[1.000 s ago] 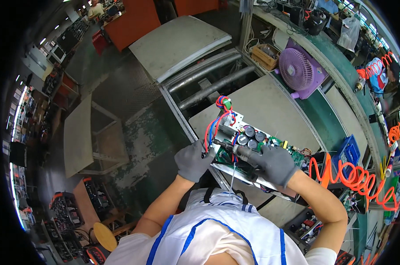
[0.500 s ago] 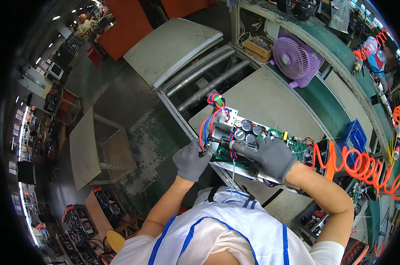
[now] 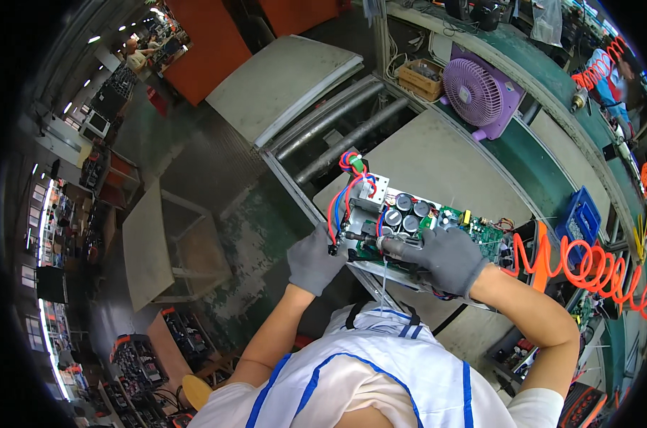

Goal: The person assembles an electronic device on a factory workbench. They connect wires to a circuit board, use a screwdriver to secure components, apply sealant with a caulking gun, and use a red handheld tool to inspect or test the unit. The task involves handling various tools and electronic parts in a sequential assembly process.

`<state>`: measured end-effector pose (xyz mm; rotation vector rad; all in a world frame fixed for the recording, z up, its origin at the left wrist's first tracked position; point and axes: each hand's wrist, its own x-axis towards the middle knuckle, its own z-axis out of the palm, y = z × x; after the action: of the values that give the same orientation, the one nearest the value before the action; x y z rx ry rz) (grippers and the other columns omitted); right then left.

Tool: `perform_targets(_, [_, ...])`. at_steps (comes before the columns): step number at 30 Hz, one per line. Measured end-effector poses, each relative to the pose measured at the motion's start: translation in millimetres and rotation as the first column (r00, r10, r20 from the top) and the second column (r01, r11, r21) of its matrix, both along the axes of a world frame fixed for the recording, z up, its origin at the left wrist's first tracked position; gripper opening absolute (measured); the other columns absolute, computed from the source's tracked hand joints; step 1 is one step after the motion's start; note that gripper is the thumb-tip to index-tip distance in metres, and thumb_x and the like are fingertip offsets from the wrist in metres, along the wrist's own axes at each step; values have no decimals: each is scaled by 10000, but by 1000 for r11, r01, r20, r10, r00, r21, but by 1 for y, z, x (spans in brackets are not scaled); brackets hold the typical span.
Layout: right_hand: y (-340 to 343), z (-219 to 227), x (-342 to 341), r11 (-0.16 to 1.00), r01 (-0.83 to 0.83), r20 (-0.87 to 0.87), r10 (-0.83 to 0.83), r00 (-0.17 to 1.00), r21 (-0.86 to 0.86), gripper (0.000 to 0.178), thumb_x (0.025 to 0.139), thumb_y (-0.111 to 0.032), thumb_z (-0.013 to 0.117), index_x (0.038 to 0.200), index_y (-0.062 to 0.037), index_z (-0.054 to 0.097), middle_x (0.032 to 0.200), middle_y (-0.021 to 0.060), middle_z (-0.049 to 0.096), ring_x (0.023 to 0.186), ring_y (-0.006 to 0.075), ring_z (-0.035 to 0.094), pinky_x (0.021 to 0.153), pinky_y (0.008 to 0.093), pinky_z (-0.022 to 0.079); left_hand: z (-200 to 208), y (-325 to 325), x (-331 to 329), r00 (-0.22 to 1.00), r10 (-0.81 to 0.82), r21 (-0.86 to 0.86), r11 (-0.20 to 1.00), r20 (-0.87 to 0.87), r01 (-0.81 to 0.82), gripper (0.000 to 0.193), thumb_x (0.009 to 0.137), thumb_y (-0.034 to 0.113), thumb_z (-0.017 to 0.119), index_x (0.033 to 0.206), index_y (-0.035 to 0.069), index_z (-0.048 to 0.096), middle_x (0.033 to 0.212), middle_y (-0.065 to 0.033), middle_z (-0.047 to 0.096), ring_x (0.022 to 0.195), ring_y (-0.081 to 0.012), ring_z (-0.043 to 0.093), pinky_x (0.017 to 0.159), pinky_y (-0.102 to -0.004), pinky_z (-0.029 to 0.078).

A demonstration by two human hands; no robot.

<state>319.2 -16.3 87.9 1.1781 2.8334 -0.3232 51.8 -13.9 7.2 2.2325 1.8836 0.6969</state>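
An open electronic unit [image 3: 425, 222], with round capacitors and green circuit boards in a metal frame, lies before me. My right hand [image 3: 452, 258], in a grey glove, is closed around a pneumatic screwdriver [image 3: 392, 245]. The tool lies nearly level, its dark shaft pointing left at the unit's end plate. Against that left end is my gloved left hand [image 3: 315, 261], its fingers curled beside a black connector [image 3: 332, 250]; what they grip is hidden. Red and blue wires [image 3: 333, 212] loop up from there past a white breaker [image 3: 375, 191]. A pale cable tie [image 3: 385, 282] hangs at the front edge.
The unit rests on a grey board over a roller conveyor [image 3: 341, 150]. An orange coiled air hose [image 3: 587, 260] stretches off to the right. Beyond are a purple fan [image 3: 473, 96], a blue bin [image 3: 579, 220] and a carton [image 3: 418, 78]. People are visible far left and far right.
The view has shifted slightly. My left fingers have drawn back a little from the wires, uncovering the black connector. The screwdriver stays in my right hand, at the end plate.
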Motion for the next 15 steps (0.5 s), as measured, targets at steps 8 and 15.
perform_targets(8, [-1,-13,1,1000,-3,-50,4,999,15,769,743,-175,653,1410,-400,343,842,164,542,757,313,611,612,420,479,-12,-2,-7,996,-74,121,989,-44,79,419,693,337,744,956,88,531,655,-104,591,587,-323,603,522,-422,471])
perform_targets(15, [-6,-19,1,998,23,-86,-18,996,57,836,694,-190,701,1414,-405,334,834,166,534,763,315,606,606,422,476,-12,1,-6,993,-100,206,972,-67,112,325,698,285,729,895,105,544,647,-47,601,554,-271,605,489,-397,480])
